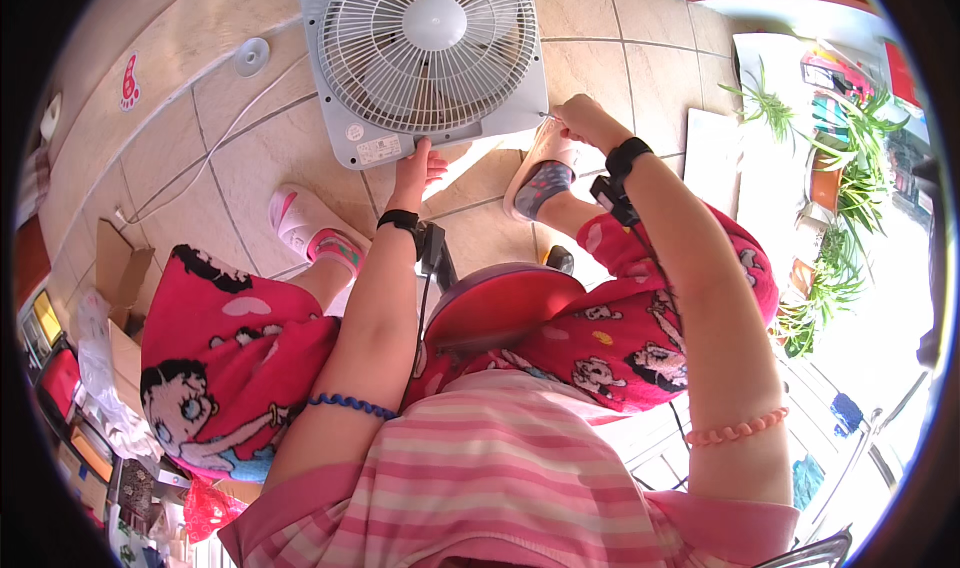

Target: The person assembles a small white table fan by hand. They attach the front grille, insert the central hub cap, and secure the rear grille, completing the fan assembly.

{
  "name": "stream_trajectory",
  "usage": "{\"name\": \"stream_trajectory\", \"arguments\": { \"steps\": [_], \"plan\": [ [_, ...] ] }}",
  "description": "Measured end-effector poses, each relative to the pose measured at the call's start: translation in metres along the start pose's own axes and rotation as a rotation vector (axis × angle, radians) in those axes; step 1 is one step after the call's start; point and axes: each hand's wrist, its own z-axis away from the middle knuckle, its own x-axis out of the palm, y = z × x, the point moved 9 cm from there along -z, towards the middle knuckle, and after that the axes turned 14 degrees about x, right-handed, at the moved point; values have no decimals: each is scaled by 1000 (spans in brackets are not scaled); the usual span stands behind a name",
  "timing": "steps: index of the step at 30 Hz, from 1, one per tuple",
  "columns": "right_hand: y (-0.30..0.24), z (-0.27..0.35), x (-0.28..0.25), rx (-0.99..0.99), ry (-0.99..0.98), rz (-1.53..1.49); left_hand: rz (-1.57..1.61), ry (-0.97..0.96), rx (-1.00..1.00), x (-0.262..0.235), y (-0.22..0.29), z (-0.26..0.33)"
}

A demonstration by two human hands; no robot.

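Observation:
A grey box fan (330,118) with a round wire grille stands on the tiles in front of me, between and beyond my feet. Below its lower edge is my left hand (415,171); the thumb touches the frame and the fingers are loosely apart. My right hand (588,125) is closed at the fan's lower right corner. From its fingers a thin metal shaft, apparently a screwdriver (548,117), points at that corner; its handle is hidden in my grip. Small dark holes or screws sit along the fan's frame.
A pale cord (215,158) runs over the floor left of the fan, near a round whitish disc (252,57). Potted plants (845,178) line the bright right side. An open cardboard box (122,273) and clutter stand on the left. My slippered feet flank the fan's near side.

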Motion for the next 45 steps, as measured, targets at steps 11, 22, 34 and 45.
{"name": "stream_trajectory", "arguments": {
  "steps": [11, 22, 34, 45],
  "plan": [
    [-15, 36, -10, -263, 765, 300, 255, 229, 52, -13, 6, 5],
    [-28, 49, -8, -299, 597, 373, -138, -14, 35, -3, 21, 22],
    [-46, 56, 3, -610, 735, 655, -967, -176, 712, 37, 368, 142],
    [-29, 52, -13, -497, 726, 340, -1288, -208, 726, 8, 433, 278]
  ]
}}
